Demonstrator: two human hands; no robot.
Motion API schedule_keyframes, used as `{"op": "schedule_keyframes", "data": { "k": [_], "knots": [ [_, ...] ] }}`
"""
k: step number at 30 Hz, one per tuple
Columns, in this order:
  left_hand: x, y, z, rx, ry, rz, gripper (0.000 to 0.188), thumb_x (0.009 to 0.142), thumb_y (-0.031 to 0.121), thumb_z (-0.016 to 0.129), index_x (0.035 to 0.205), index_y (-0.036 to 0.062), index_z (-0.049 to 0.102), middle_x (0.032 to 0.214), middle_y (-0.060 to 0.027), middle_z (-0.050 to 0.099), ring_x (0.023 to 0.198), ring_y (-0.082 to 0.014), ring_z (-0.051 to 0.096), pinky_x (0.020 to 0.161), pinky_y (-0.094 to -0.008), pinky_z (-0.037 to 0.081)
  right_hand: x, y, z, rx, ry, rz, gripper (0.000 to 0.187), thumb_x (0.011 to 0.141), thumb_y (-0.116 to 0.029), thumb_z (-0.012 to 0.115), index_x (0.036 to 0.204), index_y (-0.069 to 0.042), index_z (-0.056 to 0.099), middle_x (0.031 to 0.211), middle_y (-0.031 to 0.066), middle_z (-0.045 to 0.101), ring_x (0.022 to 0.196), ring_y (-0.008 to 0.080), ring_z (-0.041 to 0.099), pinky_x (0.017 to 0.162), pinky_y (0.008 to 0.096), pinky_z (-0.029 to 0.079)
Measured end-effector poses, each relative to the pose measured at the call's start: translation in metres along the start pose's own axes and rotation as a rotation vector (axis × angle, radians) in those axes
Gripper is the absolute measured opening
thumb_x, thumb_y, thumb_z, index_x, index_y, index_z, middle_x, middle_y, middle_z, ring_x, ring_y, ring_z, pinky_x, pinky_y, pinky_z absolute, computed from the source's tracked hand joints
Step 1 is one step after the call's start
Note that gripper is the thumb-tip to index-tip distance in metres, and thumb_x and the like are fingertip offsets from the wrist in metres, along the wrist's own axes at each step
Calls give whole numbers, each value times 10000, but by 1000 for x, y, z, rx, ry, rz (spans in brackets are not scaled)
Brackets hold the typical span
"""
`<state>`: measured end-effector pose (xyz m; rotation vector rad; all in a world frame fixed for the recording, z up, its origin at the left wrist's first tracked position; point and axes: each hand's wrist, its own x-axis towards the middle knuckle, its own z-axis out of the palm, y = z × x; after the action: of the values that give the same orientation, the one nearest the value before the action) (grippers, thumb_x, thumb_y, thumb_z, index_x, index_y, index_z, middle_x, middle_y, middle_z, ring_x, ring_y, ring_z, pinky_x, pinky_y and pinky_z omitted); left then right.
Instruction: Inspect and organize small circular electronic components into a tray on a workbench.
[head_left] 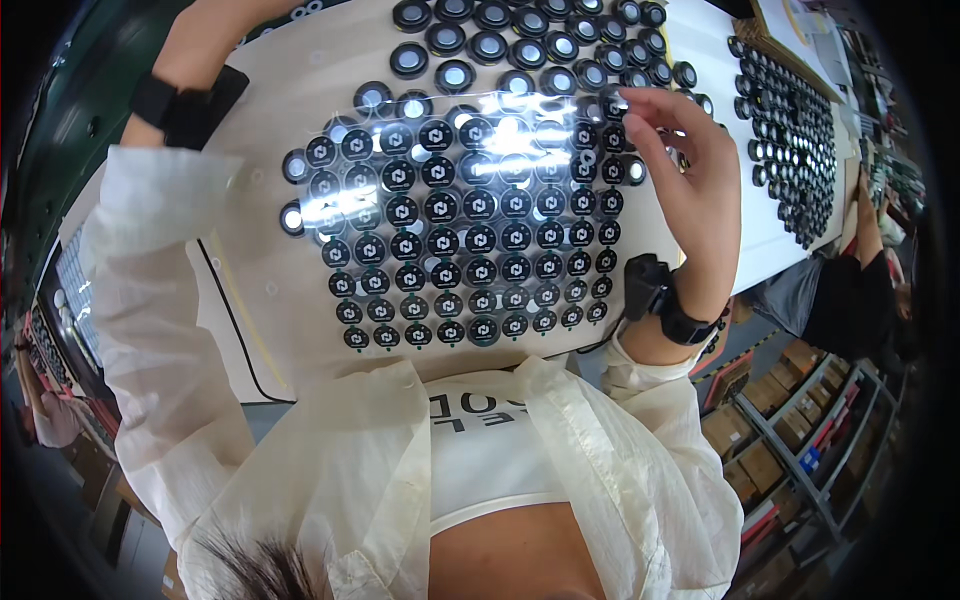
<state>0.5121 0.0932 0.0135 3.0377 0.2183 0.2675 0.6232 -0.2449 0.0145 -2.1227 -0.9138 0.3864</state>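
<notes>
A clear sheet of round black labels (443, 239) lies in front of me, with a light logo on each label and bright glare across its upper part. Round black parts with silvery centres (487, 47) sit on the table beyond it, and some show through beneath the sheet. My right hand (690, 165) is at the sheet's far right corner, thumb and forefinger closed together beside a round black part (613, 103). Whether they grip the part, a label or the sheet's edge, I cannot tell. My left hand (232, 14) reaches past the upper left edge of view, its fingers hidden.
More black round parts (790, 140) stand in rows on a white surface at the right. A dark cable (228, 305) runs along the table's left side. At the far right is another person (835, 295), near a shelf with cardboard boxes (765, 470).
</notes>
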Motion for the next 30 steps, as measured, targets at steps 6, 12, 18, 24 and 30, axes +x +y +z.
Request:
{"op": "schedule_keyframes", "data": {
  "k": [6, 12, 18, 24, 30],
  "knots": [
    [8, 24, 18, -256, -151, 339, 334, 862, 18, 581, 1191, 31, 641, 1149, -155, 633, 1093, -349, 589, 963, -417, 470, 4, 4, -2, -175, -155, -54, 266, 805, -8, 728, 1065, -53, 692, 888, 82, 669, 782, 187, 632, 679, 295, 511],
    [-3, 42, -1, -340, -43, 176, 291, 837, 66, 651, 1118, -8, 658, 1039, -176, 654, 1012, -350, 626, 897, -410, 504, 20, 9, -5, -358, -103, -215, 267, 767, 6, 756, 1016, -13, 661, 879, 115, 660, 809, 222, 646, 705, 320, 528],
    [-38, 122, 47, -486, 107, 495, 376, 863, 152, 683, 1190, 3, 575, 1364, -142, 574, 1205, -321, 575, 973, -377, 488, 43, 20, -16, -290, -285, -102, 241, 744, 0, 788, 946, 3, 656, 799, 94, 676, 742, 190, 652, 710, 303, 535],
    [-31, 147, 64, -461, 26, 474, 299, 895, 139, 644, 1158, 17, 571, 1404, -135, 549, 1274, -304, 546, 1010, -384, 497, 56, 25, -25, -271, -409, -59, 181, 742, -6, 795, 853, 3, 653, 736, 57, 658, 689, 126, 633, 644, 260, 520],
    [-30, 154, 62, -485, 0, 452, 302, 898, 142, 647, 1157, 18, 556, 1402, -129, 553, 1226, -304, 586, 953, -378, 533, 45, 15, -29, -252, -405, -41, 134, 778, -7, 764, 851, 5, 653, 727, 37, 651, 672, 123, 610, 635, 265, 496]
  ]
}}
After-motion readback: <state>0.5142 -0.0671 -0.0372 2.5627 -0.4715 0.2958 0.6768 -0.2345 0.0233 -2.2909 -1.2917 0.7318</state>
